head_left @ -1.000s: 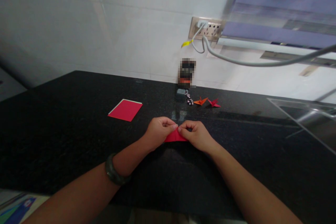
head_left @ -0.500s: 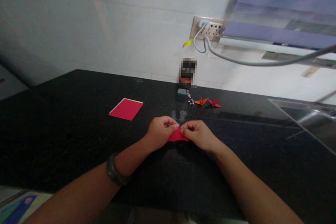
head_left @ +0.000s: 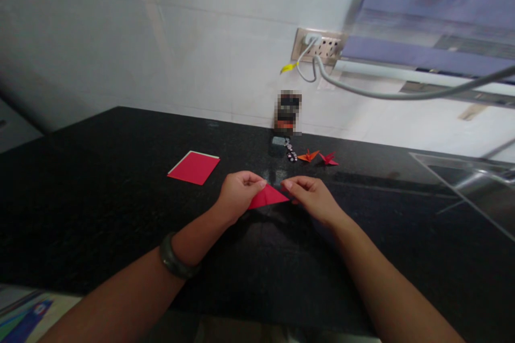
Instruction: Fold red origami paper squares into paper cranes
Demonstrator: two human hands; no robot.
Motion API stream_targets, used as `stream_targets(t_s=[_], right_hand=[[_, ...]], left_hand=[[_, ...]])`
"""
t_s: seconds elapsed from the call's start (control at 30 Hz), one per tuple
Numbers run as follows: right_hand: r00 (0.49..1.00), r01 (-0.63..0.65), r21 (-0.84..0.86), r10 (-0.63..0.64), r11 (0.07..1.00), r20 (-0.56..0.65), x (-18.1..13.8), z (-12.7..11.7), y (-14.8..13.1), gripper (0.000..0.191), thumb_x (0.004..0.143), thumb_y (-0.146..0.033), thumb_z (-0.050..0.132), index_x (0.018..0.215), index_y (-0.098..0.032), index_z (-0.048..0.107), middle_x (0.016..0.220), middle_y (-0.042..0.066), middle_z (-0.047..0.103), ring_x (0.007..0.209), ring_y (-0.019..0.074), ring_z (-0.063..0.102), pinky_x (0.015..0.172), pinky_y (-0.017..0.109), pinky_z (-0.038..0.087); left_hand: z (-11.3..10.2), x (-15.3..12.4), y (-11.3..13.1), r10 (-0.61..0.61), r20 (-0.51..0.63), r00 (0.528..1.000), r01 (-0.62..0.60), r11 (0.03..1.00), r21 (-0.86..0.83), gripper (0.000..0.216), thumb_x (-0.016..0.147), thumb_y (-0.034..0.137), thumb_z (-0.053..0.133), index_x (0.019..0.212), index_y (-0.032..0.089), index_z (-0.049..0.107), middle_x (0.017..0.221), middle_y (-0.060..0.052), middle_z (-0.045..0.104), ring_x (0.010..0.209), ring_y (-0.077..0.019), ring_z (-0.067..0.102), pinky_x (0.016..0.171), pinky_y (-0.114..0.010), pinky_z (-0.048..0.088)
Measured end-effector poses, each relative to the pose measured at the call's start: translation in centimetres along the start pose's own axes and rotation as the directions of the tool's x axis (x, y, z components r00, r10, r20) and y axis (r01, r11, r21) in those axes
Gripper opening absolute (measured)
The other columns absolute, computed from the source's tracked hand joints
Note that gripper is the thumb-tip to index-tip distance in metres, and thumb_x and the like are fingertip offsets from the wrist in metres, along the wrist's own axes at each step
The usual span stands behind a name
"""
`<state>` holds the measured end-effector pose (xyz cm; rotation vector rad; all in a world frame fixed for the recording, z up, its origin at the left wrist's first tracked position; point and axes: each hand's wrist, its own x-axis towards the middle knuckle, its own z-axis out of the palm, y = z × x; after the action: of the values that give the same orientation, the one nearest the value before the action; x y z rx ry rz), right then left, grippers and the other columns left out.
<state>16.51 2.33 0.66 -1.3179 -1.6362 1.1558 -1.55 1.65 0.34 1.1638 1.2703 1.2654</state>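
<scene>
A folded red paper triangle (head_left: 267, 197) is held just above the black countertop (head_left: 100, 198), near the middle of the view. My left hand (head_left: 237, 195) pinches its left part, with a dark bangle on that wrist. My right hand (head_left: 311, 198) pinches the paper's right tip with thumb and forefinger. Both hands are closed on the paper.
A stack of red paper sheets (head_left: 193, 167) lies to the left of my hands. Behind them sit an orange paper crane (head_left: 308, 156), a red paper crane (head_left: 329, 158) and a small dark object (head_left: 278, 144). A wall socket (head_left: 319, 47) with cables hangs above. A steel sink (head_left: 475, 182) is at the right.
My hands have moved slightly apart and up, and the red paper now shows as a wider triangle between them.
</scene>
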Motion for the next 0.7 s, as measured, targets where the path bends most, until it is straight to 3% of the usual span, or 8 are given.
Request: stream_targets(t_s=[0.13,0.43,0.7], right_hand=[[0.990,0.002,0.033,-0.007,0.999,0.142,-0.5,1.8,0.0,0.028,0.065,-0.041,0.066,0.071,-0.013,0.063,0.058,-0.001,0.057,0.048,0.0072,0.045,0.046,0.020,0.034],[0.994,-0.005,-0.009,0.006,1.000,0.105,-0.5,2.1,0.0,0.028,0.068,-0.039,0.062,0.057,-0.013,0.059,0.047,-0.002,0.051,0.042,0.0057,0.039,0.042,0.020,0.030],[0.989,-0.045,0.054,0.037,0.998,0.143,-0.4,2.2,0.3,0.028,0.073,-0.040,0.056,0.061,-0.014,0.056,0.052,-0.002,0.054,0.040,0.0051,0.041,0.040,0.018,0.033]], left_hand=[[0.5,-0.7,0.0,-0.001,0.075,0.997,-0.002,0.999,0.035,0.009,0.059,0.021,0.067,0.062,0.013,0.064,0.057,-0.001,0.064,0.051,-0.0105,0.054,0.051,-0.021,0.039],[0.6,-0.8,-0.1,0.001,0.176,0.984,-0.006,1.000,0.029,0.013,0.061,0.024,0.067,0.066,0.012,0.064,0.060,-0.001,0.064,0.053,-0.0103,0.054,0.052,-0.021,0.040],[0.4,-0.5,-0.5,0.087,0.147,0.985,-0.098,0.993,0.071,0.016,0.067,0.029,0.062,0.065,0.014,0.059,0.055,0.002,0.058,0.050,-0.0090,0.049,0.050,-0.021,0.036]])
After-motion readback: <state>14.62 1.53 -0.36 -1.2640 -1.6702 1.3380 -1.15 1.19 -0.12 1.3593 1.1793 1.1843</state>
